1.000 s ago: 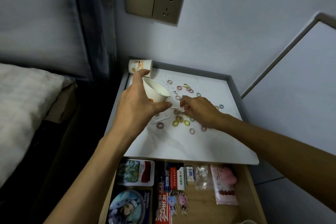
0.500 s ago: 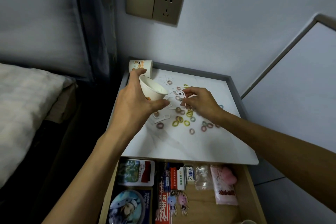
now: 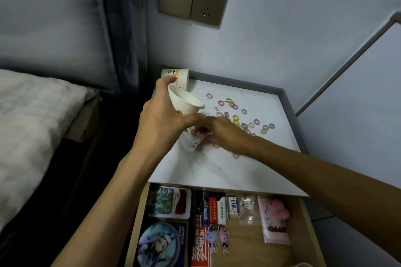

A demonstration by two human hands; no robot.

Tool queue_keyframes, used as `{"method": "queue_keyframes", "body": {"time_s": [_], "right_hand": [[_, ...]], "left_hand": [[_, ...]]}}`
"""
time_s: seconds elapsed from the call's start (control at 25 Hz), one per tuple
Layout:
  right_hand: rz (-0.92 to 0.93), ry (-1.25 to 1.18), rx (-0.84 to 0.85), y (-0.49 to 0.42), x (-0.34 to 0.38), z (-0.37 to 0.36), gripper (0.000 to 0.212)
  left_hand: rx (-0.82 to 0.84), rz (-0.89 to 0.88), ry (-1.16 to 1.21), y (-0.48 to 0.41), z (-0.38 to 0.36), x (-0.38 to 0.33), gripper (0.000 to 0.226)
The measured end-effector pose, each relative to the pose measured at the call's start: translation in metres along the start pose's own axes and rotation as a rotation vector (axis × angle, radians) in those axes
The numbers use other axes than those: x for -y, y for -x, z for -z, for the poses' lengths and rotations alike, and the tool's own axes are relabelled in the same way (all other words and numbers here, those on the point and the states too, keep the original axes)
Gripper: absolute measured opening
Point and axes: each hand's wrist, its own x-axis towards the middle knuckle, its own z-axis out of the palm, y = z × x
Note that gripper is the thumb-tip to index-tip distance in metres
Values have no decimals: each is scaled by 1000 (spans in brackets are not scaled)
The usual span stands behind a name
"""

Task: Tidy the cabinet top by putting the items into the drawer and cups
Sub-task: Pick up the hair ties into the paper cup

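Right hand (image 3: 225, 134) now on picks (image 3: 192, 143) (cup (image 3: 184, 102) tilted)

The right hand (image 3: 225, 134) has blurred fingertips, partly behind the thumb of the left hand (image 3: 165, 119). Whether they pinch the white bits (image 3: 193, 143) beneath is unclear, and so is what those bits are. The left fingers hide part of the second cup (image 3: 179, 75). The held paper cup (image 3: 184, 102) shows no readable contents. The drawer (image 3: 308, 223) and a white rim (image 3: 303, 264) are cut off by the bottom edge.
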Motion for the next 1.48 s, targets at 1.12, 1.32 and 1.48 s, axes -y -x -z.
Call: {"method": "queue_keyframes", "body": {"time_s": [1.12,1.32,1.48], "right_hand": [[-189,222,75,-1,4,1,8],[-164,270,100,-3,2,2,7],[-125,316,100,2,2,6,11]], "left_hand": [[13,-7,-11,1,5,3,90],[19,-6,-12,2,5,3,90],[17,-4,-4,1,6,3,89]]}}
